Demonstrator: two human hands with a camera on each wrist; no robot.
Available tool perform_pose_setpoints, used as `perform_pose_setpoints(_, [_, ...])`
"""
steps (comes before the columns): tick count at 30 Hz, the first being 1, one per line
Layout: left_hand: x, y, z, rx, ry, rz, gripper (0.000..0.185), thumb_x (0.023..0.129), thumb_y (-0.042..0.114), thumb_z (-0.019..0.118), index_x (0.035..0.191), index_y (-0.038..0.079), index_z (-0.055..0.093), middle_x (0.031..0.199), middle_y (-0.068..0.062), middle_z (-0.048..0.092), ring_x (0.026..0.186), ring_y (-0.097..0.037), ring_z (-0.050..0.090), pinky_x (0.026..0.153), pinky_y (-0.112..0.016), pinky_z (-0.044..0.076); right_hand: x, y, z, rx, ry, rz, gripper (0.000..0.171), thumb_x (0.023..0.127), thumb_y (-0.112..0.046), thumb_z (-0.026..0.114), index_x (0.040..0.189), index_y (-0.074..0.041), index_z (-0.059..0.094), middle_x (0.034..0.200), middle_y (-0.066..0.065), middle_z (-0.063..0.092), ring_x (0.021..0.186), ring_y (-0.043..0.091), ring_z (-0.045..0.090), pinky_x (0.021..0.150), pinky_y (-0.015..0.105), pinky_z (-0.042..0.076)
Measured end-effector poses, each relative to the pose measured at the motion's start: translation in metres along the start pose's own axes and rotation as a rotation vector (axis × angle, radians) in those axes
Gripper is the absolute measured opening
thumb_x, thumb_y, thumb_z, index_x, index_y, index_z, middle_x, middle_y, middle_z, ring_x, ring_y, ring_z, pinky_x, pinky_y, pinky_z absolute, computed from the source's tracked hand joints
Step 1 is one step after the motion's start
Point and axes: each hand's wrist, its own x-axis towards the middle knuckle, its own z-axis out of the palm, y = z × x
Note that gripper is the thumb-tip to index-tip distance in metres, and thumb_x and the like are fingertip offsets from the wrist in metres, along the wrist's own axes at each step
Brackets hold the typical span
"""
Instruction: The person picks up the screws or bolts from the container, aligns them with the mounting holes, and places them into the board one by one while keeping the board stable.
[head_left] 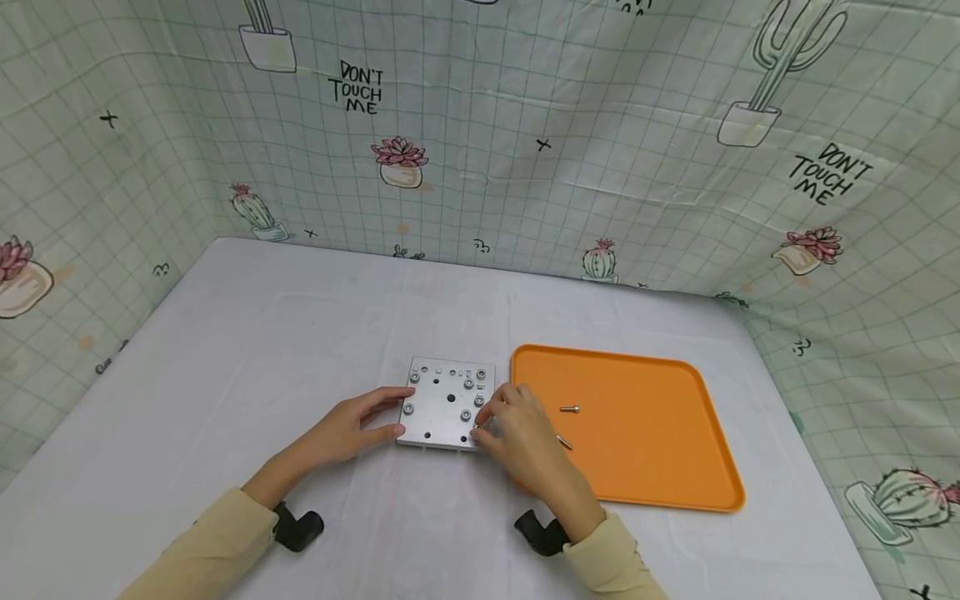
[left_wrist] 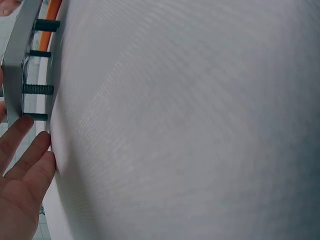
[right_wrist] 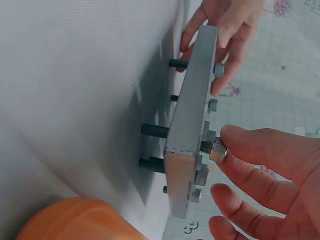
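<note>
1. The square grey metal plate with holes [head_left: 448, 402] sits low in the middle of the head view, standing on the white worktop [head_left: 225, 358] on its bolt legs.
2. The right hand [head_left: 521, 429] is at the plate's lower right corner. Its fingertips pinch a small silver bolt [right_wrist: 215, 149] that sticks straight into the plate, so the bolt's long way runs through the plate.
3. The left hand [head_left: 352, 427] holds the plate's left edge, thumb and fingers clamped on it.
4. The flat orange plastic tray [head_left: 645, 433] lies just right of the plate, with two loose screws in it.
</note>
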Motion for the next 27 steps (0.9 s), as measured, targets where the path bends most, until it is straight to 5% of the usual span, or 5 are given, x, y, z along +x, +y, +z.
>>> perform_pose_setpoints(18, [-0.002,0.004,-0.001,0.023,0.001,0.002,0.052,0.088,0.024,0.064,0.135,0.009,0.047,0.14,-0.012,0.047,0.129,-0.032,0.044,0.109,-0.042,0.035,-0.006,0.009,0.0,0.115,0.013,0.037,0.017,0.077,-0.025,0.076,0.09,-0.016,0.07,0.092,-0.001,0.058,0.087,0.015,0.046,0.07,0.027,0.043])
perform_pose_setpoints(27, [-0.002,0.005,-0.001,0.015,-0.005,0.006,0.051,0.089,0.023,0.064,0.135,0.007,0.047,0.14,-0.012,0.046,0.129,-0.032,0.044,0.11,-0.042,0.035,-0.012,0.027,-0.016,0.221,-0.005,0.158,0.019,0.082,-0.02,0.071,0.098,-0.011,0.069,0.097,0.002,0.058,0.097,0.02,0.047,0.08,0.034,0.047])
